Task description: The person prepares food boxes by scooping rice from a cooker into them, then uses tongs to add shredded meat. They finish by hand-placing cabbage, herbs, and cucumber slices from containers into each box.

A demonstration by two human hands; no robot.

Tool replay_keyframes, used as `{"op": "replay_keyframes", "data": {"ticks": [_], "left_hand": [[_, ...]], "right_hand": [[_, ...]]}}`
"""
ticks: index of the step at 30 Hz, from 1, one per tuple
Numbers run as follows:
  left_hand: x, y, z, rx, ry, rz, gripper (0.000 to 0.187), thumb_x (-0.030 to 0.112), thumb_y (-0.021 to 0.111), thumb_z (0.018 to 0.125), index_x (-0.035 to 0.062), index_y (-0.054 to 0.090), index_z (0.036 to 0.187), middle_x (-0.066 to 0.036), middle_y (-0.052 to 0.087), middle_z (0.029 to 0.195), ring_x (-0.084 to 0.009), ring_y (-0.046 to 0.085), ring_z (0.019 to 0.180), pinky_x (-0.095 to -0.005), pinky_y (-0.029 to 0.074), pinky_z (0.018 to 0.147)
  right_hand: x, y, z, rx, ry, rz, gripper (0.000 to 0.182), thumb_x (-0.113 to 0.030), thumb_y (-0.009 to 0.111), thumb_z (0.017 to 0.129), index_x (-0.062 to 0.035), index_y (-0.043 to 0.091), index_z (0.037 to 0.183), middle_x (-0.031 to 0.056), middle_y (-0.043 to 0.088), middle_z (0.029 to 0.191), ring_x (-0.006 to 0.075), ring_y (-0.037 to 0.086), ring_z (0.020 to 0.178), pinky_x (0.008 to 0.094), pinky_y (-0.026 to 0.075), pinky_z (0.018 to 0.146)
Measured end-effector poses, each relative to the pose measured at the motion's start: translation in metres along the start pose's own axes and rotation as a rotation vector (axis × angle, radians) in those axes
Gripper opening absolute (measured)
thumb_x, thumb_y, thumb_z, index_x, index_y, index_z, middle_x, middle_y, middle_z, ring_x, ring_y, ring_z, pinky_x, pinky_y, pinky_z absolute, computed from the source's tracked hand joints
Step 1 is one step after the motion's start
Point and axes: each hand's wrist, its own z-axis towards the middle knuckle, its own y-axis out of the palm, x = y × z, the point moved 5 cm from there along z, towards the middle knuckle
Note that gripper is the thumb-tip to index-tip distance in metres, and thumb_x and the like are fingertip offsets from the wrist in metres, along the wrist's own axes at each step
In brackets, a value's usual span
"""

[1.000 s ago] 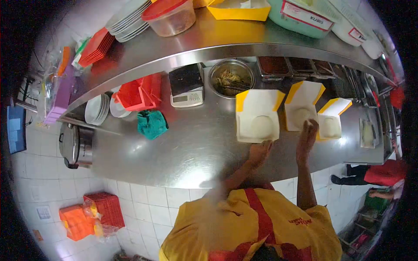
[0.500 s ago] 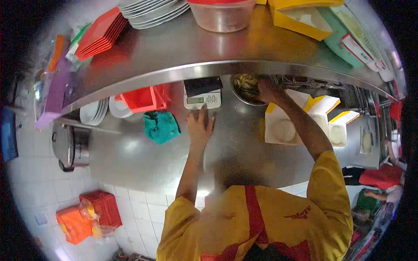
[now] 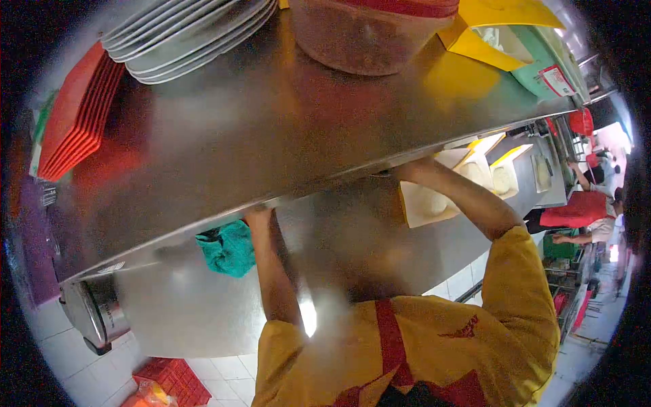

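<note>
My left hand (image 3: 259, 217) reaches under the front edge of the steel shelf (image 3: 237, 136), its fingers hidden. Right beside its wrist lies a crumpled teal cloth (image 3: 229, 249) on the steel counter (image 3: 190, 305). Farther right, my right hand (image 3: 415, 169) also goes beneath the shelf edge, and its fingertips are out of sight. Just right of and below that hand stands an open takeaway box (image 3: 428, 209) with a white inside. Two more open boxes, a middle one (image 3: 477, 173) and a smaller one (image 3: 503, 180), sit beyond my forearm. The shelf hides the scale and the bowl's contents.
On the shelf are stacked white plates (image 3: 196, 41), red trays (image 3: 78, 115), a clear tub (image 3: 369, 41) and a yellow carton (image 3: 495, 51). A metal pot (image 3: 95, 312) stands at left, a red crate (image 3: 176, 380) below. Other people (image 3: 583, 210) are at far right.
The view has tilted and shifted, so the shelf now covers the scale, the bowl and my fingers. Earlier my left fingers were at the scale and my right hand was in the bowl of food.
</note>
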Motion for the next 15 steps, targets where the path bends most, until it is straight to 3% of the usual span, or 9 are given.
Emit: {"op": "replay_keyframes", "data": {"ticks": [1,2,4,6,7,9,11,14,15], "left_hand": [[0.011,-0.005,0.002,0.038,0.124,0.145,0.032,0.022,0.056,0.089,0.0024,0.056,0.114,-0.015,0.066,0.088,-0.0238,0.062,0.082,-0.0383,0.050,0.074],[0.021,-0.010,0.001,0.074,0.244,0.292,0.032,0.023,0.056,0.089,0.0028,0.056,0.115,-0.015,0.066,0.087,-0.0237,0.062,0.081,-0.0383,0.050,0.074],[0.041,-0.022,-0.001,0.160,0.488,0.589,0.033,0.023,0.057,0.089,0.0038,0.056,0.115,-0.013,0.067,0.086,-0.0234,0.062,0.080,-0.0383,0.050,0.074],[0.059,-0.035,-0.004,0.215,0.608,0.746,0.033,0.023,0.057,0.089,0.0043,0.056,0.116,-0.013,0.067,0.085,-0.0232,0.062,0.080,-0.0383,0.050,0.074],[0.068,-0.047,-0.005,0.243,0.494,0.505,0.029,0.021,0.058,0.088,0.0039,0.057,0.111,-0.011,0.066,0.084,-0.0216,0.061,0.079,-0.0369,0.049,0.073],[0.079,-0.062,-0.018,0.280,0.263,0.029,0.023,0.019,0.059,0.086,0.0030,0.059,0.103,-0.008,0.065,0.083,-0.0184,0.060,0.079,-0.0342,0.048,0.072],[0.077,-0.066,-0.031,0.304,0.024,-0.443,0.017,0.016,0.060,0.084,0.0021,0.061,0.094,-0.006,0.063,0.082,-0.0152,0.058,0.078,-0.0314,0.047,0.071],[0.061,-0.057,-0.045,0.295,-0.010,-0.571,0.010,0.012,0.060,0.087,0.0023,0.059,0.092,-0.004,0.059,0.081,-0.0092,0.052,0.076,-0.0227,0.043,0.067],[0.059,-0.053,-0.047,0.349,0.027,-0.648,0.017,0.019,0.060,0.089,0.0024,0.059,0.094,-0.003,0.059,0.081,-0.0093,0.051,0.074,-0.0244,0.043,0.066]], "right_hand": [[-0.010,0.000,0.000,0.025,-0.048,-0.313,0.037,-0.034,0.052,0.085,-0.0109,0.055,0.113,0.0153,0.051,0.124,0.0321,0.049,0.112,0.0446,0.035,0.101],[-0.010,-0.001,0.001,0.019,-0.047,-0.309,0.037,-0.034,0.052,0.085,-0.0109,0.055,0.113,0.0153,0.051,0.124,0.0321,0.049,0.112,0.0446,0.035,0.101],[0.013,-0.001,0.002,-0.206,0.304,-0.357,0.031,-0.024,0.055,0.082,-0.0070,0.057,0.109,0.0194,0.055,0.116,0.0338,0.051,0.110,0.0444,0.036,0.099],[0.001,-0.026,0.000,-0.106,0.262,-0.374,0.029,-0.022,0.055,0.081,-0.0080,0.057,0.106,0.0188,0.059,0.106,0.0351,0.054,0.103,0.0457,0.040,0.092],[-0.010,-0.047,0.001,-0.011,0.226,-0.391,0.027,-0.021,0.056,0.079,-0.0091,0.057,0.103,0.0183,0.062,0.096,0.0363,0.057,0.095,0.0470,0.045,0.085],[-0.040,-0.095,-0.003,-0.100,0.344,-0.451,0.026,-0.021,0.056,0.078,-0.0086,0.059,0.101,0.0184,0.063,0.093,0.0377,0.058,0.091,0.0492,0.045,0.081],[-0.053,-0.121,-0.005,-0.063,0.335,-0.453,0.027,-0.021,0.056,0.079,-0.0077,0.059,0.102,0.0186,0.061,0.099,0.0385,0.056,0.096,0.0489,0.043,0.085],[-0.064,-0.131,-0.008,0.018,0.394,-0.428,0.027,-0.021,0.056,0.080,-0.0073,0.060,0.103,0.0187,0.059,0.106,0.0393,0.053,0.101,0.0495,0.040,0.090],[-0.064,-0.135,-0.009,0.065,0.460,-0.405,0.028,-0.023,0.057,0.080,-0.0079,0.060,0.104,0.0185,0.059,0.106,0.0392,0.053,0.102,0.0504,0.039,0.091]]}}
